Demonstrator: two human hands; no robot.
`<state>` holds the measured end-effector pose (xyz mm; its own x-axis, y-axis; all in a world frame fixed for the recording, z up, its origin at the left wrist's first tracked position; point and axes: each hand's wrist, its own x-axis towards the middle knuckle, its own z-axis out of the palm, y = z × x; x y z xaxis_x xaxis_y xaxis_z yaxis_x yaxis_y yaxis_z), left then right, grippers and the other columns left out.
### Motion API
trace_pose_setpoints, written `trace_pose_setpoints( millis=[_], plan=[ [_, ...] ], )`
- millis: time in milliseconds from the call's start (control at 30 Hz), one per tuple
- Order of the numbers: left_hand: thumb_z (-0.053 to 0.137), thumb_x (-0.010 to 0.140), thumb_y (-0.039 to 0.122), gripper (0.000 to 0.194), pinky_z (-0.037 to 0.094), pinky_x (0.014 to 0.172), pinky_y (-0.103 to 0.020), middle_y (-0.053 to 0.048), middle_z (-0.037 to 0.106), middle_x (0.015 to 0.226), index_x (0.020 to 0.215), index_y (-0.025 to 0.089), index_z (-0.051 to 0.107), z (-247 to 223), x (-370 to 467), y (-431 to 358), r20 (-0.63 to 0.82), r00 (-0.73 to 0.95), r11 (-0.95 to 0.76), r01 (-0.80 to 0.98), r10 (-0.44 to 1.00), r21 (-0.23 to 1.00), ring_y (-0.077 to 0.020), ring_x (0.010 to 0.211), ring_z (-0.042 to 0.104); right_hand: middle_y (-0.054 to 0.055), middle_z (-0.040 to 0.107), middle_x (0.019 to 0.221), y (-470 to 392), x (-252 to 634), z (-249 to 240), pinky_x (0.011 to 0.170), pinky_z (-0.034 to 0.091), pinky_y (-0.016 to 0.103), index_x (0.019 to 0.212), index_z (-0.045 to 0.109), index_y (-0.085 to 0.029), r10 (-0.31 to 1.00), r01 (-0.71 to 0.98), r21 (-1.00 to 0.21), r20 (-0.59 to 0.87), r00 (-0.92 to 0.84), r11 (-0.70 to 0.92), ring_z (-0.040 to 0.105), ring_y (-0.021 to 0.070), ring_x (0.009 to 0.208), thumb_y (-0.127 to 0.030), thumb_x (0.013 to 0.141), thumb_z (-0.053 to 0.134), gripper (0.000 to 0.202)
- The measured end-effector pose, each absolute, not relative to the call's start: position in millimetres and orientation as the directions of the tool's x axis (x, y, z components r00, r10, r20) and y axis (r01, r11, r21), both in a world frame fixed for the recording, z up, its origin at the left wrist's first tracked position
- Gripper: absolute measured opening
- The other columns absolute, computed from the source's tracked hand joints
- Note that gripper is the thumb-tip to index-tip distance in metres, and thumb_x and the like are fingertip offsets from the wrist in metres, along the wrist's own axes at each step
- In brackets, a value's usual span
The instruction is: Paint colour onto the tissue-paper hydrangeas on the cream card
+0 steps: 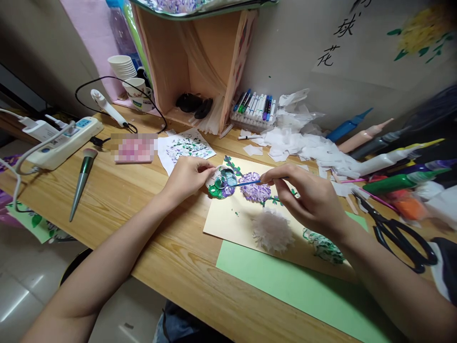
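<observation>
My left hand (191, 177) pinches the edge of a small round paint palette (216, 177), smeared with green, purple and white paint. Between the fingers of my right hand (303, 193) is a thin blue paintbrush (250, 183), its tip reaching into the palette. Below them lies a cream sheet (224, 221) bearing a textured purple flower (255, 186) with green painted leaves. A fluffy white paper flower (273, 231) rests on that sheet, and a green-and-white crumpled piece (324, 247) lies partly beside my right forearm. A light green sheet (250, 276) is underneath.
Torn white paper (300, 145) is heaped at the back, near a box of markers (253, 109). Paint tubes (403, 180) and black scissors (403, 236) sit on the right. To the left are a makeup brush (83, 181), a power strip (66, 143) and a paint-spotted paper (187, 147).
</observation>
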<state>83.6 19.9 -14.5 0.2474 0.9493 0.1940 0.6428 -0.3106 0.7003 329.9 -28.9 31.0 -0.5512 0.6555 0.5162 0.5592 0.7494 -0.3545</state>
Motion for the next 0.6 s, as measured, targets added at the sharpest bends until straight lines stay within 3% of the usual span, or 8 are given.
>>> trace_pose_setpoints(
  millis=[600],
  plan=[
    [0.065, 0.084, 0.025, 0.018, 0.041, 0.056, -0.026, -0.005, 0.076, 0.074, 0.077, 0.016, 0.078, -14.4, 83.3, 19.4, 0.205, 0.27, -0.335, 0.648, 0.941, 0.684, -0.0154, 0.062, 0.065, 0.004, 0.069, 0.083, -30.1, 330.2, 32.7, 0.068, 0.054, 0.028, 0.096, 0.055, -0.022, 0.673, 0.532, -0.413, 0.476, -0.566, 0.739, 0.066, 0.0138, 0.075, -0.009, 0.091, 0.042, 0.019]
  ],
)
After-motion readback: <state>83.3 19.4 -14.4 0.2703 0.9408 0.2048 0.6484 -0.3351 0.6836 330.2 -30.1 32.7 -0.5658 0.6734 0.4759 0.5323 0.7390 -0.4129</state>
